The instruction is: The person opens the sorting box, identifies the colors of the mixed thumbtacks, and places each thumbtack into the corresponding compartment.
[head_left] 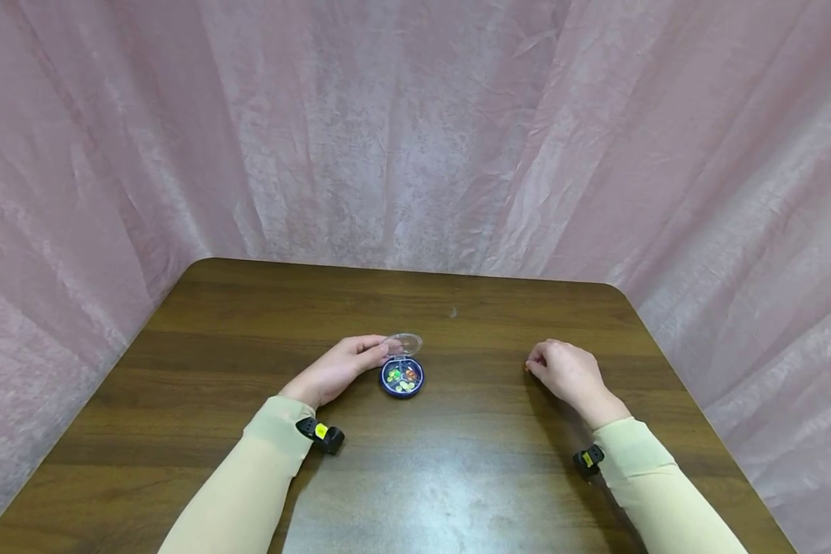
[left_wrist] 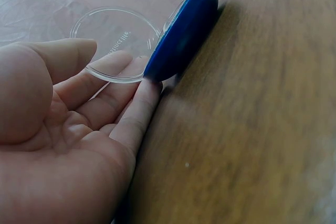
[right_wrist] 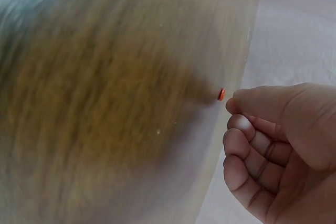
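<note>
A round dark blue pill case (head_left: 402,393) lies on the table with its clear lid (head_left: 408,345) raised on the hinge. Green, red and pale yellow small pieces sit in its separate compartments. My left hand (head_left: 339,368) holds the case at its left back side. In the left wrist view the thumb is at the near edge of the lid (left_wrist: 118,24), the fingers are behind it, and one fingertip meets the blue base (left_wrist: 184,35). Well to the right, low over the table, my right hand (head_left: 569,375) pinches a tiny orange-red piece (right_wrist: 221,94) at the thumb and index fingertips.
The brown wooden table (head_left: 457,438) has rounded back corners and a glare patch at the front. Pink curtains (head_left: 402,138) hang behind it and along both sides. Each wrist wears a small black camera, such as the left one's camera (head_left: 328,438).
</note>
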`<control>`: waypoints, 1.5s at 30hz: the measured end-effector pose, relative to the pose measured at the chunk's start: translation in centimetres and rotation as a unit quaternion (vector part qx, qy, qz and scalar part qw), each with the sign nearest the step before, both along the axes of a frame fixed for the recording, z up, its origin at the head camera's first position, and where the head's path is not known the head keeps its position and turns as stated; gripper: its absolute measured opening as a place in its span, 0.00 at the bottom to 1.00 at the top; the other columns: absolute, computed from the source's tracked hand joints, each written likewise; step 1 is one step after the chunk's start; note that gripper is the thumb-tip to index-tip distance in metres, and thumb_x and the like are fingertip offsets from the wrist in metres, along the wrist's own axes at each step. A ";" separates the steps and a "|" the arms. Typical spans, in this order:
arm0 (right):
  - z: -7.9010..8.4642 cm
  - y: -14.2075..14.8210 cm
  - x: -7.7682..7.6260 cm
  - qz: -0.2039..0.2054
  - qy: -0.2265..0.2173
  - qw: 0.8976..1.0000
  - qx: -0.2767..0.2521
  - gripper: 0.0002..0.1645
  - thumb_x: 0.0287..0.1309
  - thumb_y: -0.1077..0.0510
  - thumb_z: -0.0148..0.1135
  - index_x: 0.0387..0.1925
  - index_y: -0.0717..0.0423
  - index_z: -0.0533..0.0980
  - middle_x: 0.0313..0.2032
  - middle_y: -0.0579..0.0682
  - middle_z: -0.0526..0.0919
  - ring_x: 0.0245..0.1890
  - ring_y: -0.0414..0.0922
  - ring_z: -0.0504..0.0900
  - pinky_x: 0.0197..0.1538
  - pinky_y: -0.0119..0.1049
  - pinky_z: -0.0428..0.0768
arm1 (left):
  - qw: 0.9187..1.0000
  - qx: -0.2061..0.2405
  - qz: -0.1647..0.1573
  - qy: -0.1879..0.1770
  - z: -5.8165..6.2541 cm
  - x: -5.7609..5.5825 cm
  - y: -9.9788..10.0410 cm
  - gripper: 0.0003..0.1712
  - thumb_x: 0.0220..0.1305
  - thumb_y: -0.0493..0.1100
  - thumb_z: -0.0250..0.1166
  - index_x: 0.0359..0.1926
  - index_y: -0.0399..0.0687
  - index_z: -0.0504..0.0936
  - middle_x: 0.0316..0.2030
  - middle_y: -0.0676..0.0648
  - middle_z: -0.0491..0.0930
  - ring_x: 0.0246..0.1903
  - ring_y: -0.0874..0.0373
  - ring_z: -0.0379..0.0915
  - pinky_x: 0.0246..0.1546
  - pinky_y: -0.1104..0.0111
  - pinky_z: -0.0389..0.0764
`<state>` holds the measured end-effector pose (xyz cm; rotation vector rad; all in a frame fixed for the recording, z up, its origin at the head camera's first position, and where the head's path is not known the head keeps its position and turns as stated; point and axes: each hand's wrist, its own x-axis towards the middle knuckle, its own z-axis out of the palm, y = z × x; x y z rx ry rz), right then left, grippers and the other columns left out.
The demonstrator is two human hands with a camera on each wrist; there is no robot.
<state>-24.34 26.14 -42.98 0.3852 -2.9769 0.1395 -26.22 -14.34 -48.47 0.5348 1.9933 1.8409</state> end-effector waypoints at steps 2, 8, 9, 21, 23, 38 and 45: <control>0.0 -0.1 0.1 0.002 0.004 1.000 0.001 0.04 0.58 0.53 0.68 0.27 0.42 0.83 0.29 0.40 0.80 0.26 0.40 0.76 0.30 0.42 0.75 | 1.000 0.001 -0.001 -0.001 0.0 0.0 0.0 0.23 0.77 0.49 0.53 0.65 0.43 0.77 0.61 0.49 0.78 0.64 0.59 0.69 0.64 0.66 0.68; 0.0 0.0 0.3 0.009 0.013 1.000 0.007 0.06 0.55 0.56 0.66 0.24 0.43 0.80 0.25 0.39 0.78 0.24 0.40 0.73 0.27 0.40 0.73 | 1.000 0.006 -0.004 -0.002 -0.1 0.1 0.0 0.24 0.77 0.48 0.52 0.65 0.42 0.76 0.61 0.47 0.77 0.65 0.57 0.68 0.64 0.65 0.68; -0.1 0.0 0.4 0.011 0.015 1.000 0.008 0.07 0.54 0.57 0.66 0.23 0.43 0.79 0.24 0.39 0.77 0.23 0.40 0.72 0.27 0.39 0.72 | 1.000 0.007 -0.004 -0.002 -0.1 0.1 0.0 0.24 0.78 0.48 0.52 0.66 0.42 0.76 0.62 0.47 0.77 0.65 0.57 0.68 0.64 0.65 0.68; -0.3 -0.4 0.5 0.010 0.019 1.000 -0.021 0.09 0.51 0.56 0.64 0.21 0.42 0.75 0.23 0.38 0.73 0.23 0.40 0.70 0.26 0.37 0.69 | 1.000 0.004 -0.005 -0.001 -0.1 0.1 -0.1 0.24 0.78 0.48 0.52 0.66 0.42 0.76 0.61 0.49 0.78 0.65 0.58 0.69 0.64 0.66 0.68; -0.1 -0.8 0.5 0.009 0.001 0.999 -0.047 0.07 0.53 0.55 0.64 0.23 0.41 0.76 0.23 0.38 0.74 0.25 0.39 0.71 0.28 0.37 0.70 | 1.000 0.004 -0.006 0.000 -0.1 0.1 -0.1 0.24 0.78 0.49 0.52 0.66 0.42 0.76 0.61 0.48 0.78 0.65 0.58 0.69 0.63 0.66 0.68; 3.7 -5.4 2.6 0.056 -0.153 0.929 -0.332 0.10 0.61 0.46 0.67 0.38 0.46 0.83 0.34 0.46 0.84 0.34 0.48 0.80 0.38 0.36 0.78 | 1.000 0.011 -0.005 0.000 -0.1 0.1 0.0 0.24 0.78 0.48 0.52 0.66 0.40 0.76 0.62 0.47 0.77 0.65 0.58 0.69 0.64 0.66 0.68; 5.2 -7.5 3.8 0.084 -0.255 0.820 -0.506 0.16 0.62 0.46 0.67 0.41 0.54 0.81 0.33 0.52 0.78 0.31 0.47 0.76 0.38 0.36 0.77 | 1.000 0.010 -0.005 0.001 -0.2 0.1 0.0 0.24 0.77 0.49 0.53 0.66 0.42 0.76 0.61 0.49 0.78 0.65 0.58 0.69 0.64 0.65 0.68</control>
